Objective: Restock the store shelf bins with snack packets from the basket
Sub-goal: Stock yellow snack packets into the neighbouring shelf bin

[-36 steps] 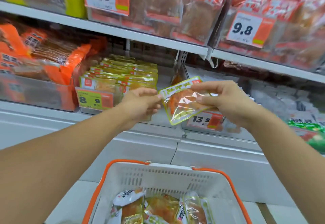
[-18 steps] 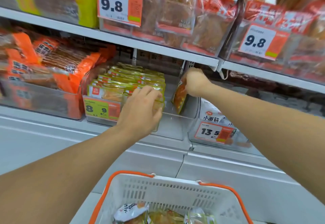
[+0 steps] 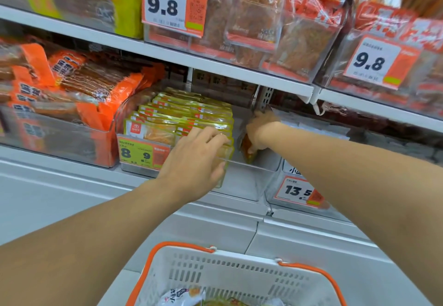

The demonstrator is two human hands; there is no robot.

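Inside the clear bin (image 3: 251, 166), my right grip (image 3: 260, 135) pinched an orange snack packet (image 3: 245, 148) upright at two o'clock of the yellow packet rows (image 3: 187, 118), on which my left grip (image 3: 196, 157) rested spread; the basket (image 3: 230, 279) sat at six o'clock.

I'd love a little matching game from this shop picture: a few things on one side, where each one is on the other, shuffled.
Things:
1. left hand
2. right hand
3. basket
4. 13.5 tag

Places:
a. at the bottom, below both arms
b. on the yellow packets
c. under the right forearm
d. in the bin's empty right part, holding a packet

Pairs: 1-b, 2-d, 3-a, 4-c
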